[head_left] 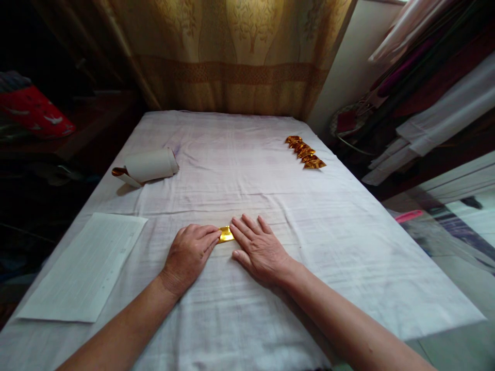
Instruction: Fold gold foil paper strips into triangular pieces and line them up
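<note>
A small flat piece of shiny gold foil paper (226, 234) lies on the white cloth between my hands, part of it hidden under them. My left hand (192, 251) grips its left end, fingers and thumb pressed together. Over the right end rests my right hand (259, 247), palm down, its fingers flat and spread. Toward the back right of the table stand several folded gold foil pieces (304, 151) in a row. On the left lies a loosely rolled sheet (150, 165), white outside and gold inside.
A printed sheet of paper (87, 265) lies flat at the left front of the cloth-covered table (232, 154). Behind it hangs a gold-brown curtain (232, 67). Clothes (436, 103) hang along the right side. A red bag (36, 111) is on a dark shelf at left.
</note>
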`<action>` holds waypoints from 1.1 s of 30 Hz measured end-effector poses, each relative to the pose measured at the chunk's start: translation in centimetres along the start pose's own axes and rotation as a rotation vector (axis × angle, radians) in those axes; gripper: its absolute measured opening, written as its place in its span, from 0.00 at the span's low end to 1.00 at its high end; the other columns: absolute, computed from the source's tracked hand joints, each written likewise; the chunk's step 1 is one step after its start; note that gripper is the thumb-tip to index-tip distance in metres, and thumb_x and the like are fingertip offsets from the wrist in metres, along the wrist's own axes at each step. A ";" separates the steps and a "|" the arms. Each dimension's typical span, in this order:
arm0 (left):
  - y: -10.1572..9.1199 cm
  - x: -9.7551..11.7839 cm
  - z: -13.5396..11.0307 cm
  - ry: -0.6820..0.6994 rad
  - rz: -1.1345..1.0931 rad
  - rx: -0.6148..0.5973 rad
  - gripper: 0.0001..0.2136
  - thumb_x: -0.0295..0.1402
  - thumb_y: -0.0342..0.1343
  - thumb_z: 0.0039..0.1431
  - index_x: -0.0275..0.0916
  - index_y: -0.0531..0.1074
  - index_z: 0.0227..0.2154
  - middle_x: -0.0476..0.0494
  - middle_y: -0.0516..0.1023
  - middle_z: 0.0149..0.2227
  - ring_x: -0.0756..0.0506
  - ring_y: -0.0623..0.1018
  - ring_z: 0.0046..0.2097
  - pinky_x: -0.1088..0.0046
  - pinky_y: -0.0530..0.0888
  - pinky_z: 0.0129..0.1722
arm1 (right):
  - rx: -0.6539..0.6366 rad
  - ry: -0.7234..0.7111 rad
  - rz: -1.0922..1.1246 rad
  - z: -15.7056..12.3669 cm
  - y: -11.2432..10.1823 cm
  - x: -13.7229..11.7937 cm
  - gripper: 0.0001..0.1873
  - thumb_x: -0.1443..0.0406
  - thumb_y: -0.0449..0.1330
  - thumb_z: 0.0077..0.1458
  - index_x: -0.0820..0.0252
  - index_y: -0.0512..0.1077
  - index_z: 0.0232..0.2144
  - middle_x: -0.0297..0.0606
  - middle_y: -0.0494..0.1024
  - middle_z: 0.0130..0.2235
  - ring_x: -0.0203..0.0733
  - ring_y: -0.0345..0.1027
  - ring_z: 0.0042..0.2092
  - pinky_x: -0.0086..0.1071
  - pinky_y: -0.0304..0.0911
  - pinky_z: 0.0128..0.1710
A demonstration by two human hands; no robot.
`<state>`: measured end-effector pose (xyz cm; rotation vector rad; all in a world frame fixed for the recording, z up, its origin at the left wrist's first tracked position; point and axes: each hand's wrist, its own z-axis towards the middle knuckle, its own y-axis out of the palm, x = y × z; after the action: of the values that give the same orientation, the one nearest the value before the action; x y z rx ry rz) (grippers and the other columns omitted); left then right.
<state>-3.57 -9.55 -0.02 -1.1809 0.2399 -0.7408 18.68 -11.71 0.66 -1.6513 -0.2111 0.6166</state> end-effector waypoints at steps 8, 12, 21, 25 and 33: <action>-0.1 1.6 -0.3 0.072 0.067 -0.067 0.17 0.39 0.48 0.69 0.41 0.73 0.54 0.43 0.77 0.56 0.38 0.70 0.58 0.55 0.63 0.59 | 0.013 0.022 -0.029 -0.1 0.1 0.0 0.34 0.49 0.47 0.67 0.58 0.53 0.69 0.43 0.48 0.71 0.55 0.37 0.72 0.58 0.37 0.69; 0.0 1.9 -0.7 0.073 0.095 -0.176 0.21 0.46 0.45 0.69 0.45 0.68 0.60 0.46 0.72 0.61 0.37 0.66 0.63 0.51 0.55 0.64 | 0.020 0.035 -0.028 -0.1 0.3 0.0 0.35 0.48 0.47 0.67 0.57 0.53 0.69 0.46 0.47 0.71 0.55 0.37 0.72 0.57 0.37 0.68; -0.7 -1.1 -2.7 0.167 0.178 -0.295 0.27 0.47 0.43 0.69 0.49 0.52 0.68 0.48 0.66 0.66 0.37 0.61 0.67 0.49 0.45 0.67 | 0.024 0.046 -0.037 -0.2 0.2 0.0 0.36 0.47 0.48 0.66 0.57 0.53 0.69 0.46 0.47 0.71 0.56 0.36 0.72 0.58 0.37 0.68; -1.0 -1.6 -3.0 0.176 0.180 -0.306 0.26 0.47 0.43 0.69 0.49 0.56 0.67 0.48 0.67 0.65 0.38 0.62 0.67 0.51 0.44 0.67 | 0.031 0.051 -0.036 -0.2 0.2 -0.1 0.36 0.46 0.48 0.66 0.56 0.54 0.69 0.45 0.48 0.71 0.56 0.37 0.72 0.58 0.38 0.68; -1.0 -1.0 -2.7 0.168 0.181 -0.251 0.25 0.49 0.42 0.69 0.46 0.65 0.62 0.48 0.71 0.63 0.38 0.65 0.65 0.53 0.45 0.67 | 0.082 0.052 -0.050 -0.3 0.3 -0.1 0.37 0.48 0.49 0.66 0.63 0.53 0.69 0.47 0.47 0.71 0.55 0.37 0.72 0.57 0.37 0.69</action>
<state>-6.18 -11.11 -0.39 -1.3150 0.5859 -0.6636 18.62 -12.05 0.39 -1.5765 -0.1868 0.5376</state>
